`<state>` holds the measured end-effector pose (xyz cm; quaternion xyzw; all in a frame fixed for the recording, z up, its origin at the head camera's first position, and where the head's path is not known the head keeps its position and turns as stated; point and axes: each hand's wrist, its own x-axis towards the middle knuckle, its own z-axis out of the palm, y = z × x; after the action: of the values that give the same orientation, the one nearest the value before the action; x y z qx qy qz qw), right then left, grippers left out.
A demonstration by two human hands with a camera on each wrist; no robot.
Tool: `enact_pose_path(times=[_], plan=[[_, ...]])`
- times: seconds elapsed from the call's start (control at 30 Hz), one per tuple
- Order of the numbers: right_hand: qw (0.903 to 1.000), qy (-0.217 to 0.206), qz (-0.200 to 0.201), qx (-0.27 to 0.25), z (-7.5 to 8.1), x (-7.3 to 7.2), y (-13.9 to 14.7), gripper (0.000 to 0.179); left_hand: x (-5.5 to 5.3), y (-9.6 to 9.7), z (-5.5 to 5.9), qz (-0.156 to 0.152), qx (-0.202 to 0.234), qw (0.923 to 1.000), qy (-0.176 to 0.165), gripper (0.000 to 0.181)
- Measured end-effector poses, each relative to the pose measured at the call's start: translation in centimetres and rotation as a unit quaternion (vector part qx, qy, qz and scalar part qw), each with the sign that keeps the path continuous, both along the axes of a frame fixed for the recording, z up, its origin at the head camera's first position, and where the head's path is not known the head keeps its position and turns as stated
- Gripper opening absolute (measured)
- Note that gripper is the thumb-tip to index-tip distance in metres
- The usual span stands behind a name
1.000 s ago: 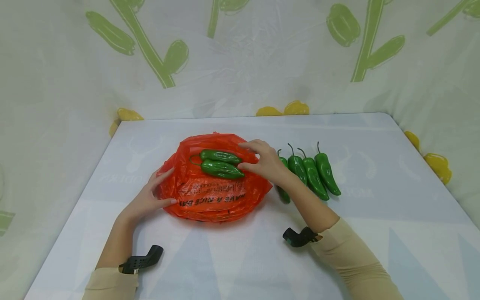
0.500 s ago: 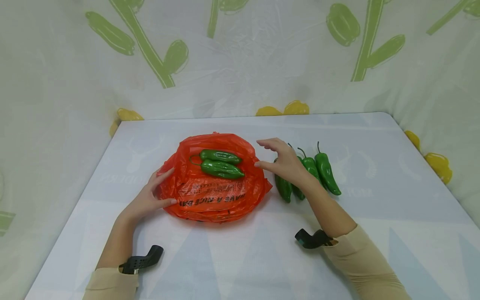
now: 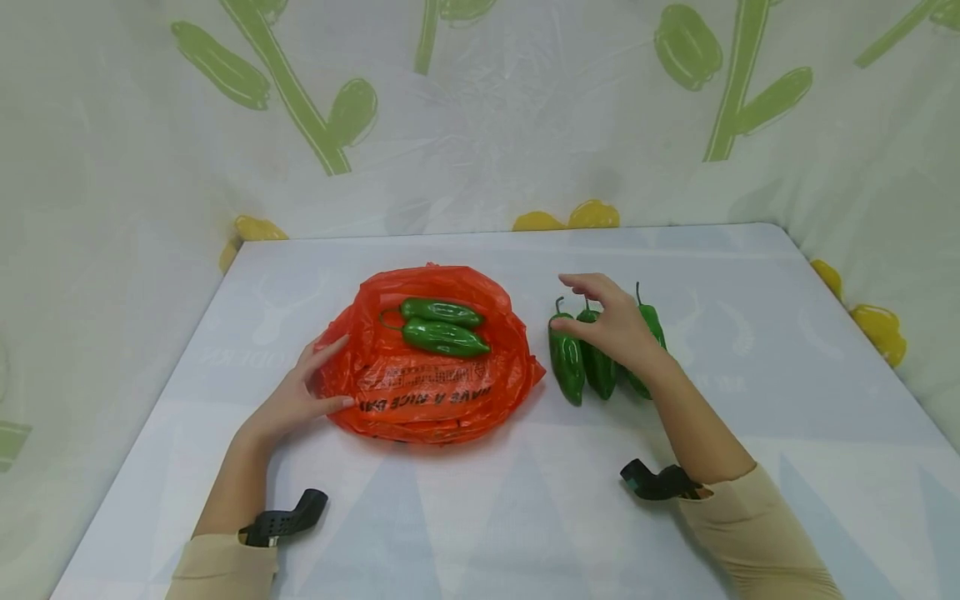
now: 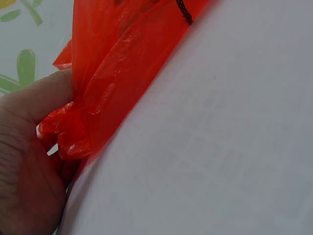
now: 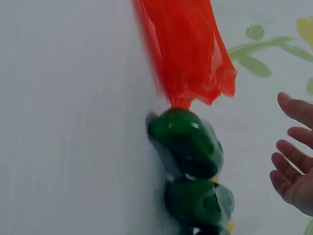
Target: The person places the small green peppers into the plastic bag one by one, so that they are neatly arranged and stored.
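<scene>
Rightward swung the wide, empty right grip [image 3: 621, 325], seemingly fetching peppers [image 3: 567, 362], a pinch needed next, the left grip [image 3: 289, 400] holding the bag [image 3: 498, 392].

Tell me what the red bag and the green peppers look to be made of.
The red bag seems to be thin, glossy plastic film: it is crinkled and partly translucent. The peppers have a smooth, glossy surface with bright highlights; that could be real pepper skin or plastic.
</scene>
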<state>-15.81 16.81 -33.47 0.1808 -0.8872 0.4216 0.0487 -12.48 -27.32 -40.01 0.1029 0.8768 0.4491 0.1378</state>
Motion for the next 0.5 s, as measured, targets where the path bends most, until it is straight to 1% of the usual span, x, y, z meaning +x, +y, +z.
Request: enact_pose_path(times=[0.27, 0.5], plan=[[0.9994, -0.014, -0.026, -0.019, 0.0, 0.9, 2.7, 0.063, -0.1, -0.1, -0.2, -0.001, 0.002, 1.0000, 0.006, 0.089], [0.9976, -0.022, -0.055, -0.034, -0.6, 1.6, 5.1, 0.064, -0.1, -0.1, -0.2, -0.003, 0.004, 1.0000, 0.004, 0.089]])
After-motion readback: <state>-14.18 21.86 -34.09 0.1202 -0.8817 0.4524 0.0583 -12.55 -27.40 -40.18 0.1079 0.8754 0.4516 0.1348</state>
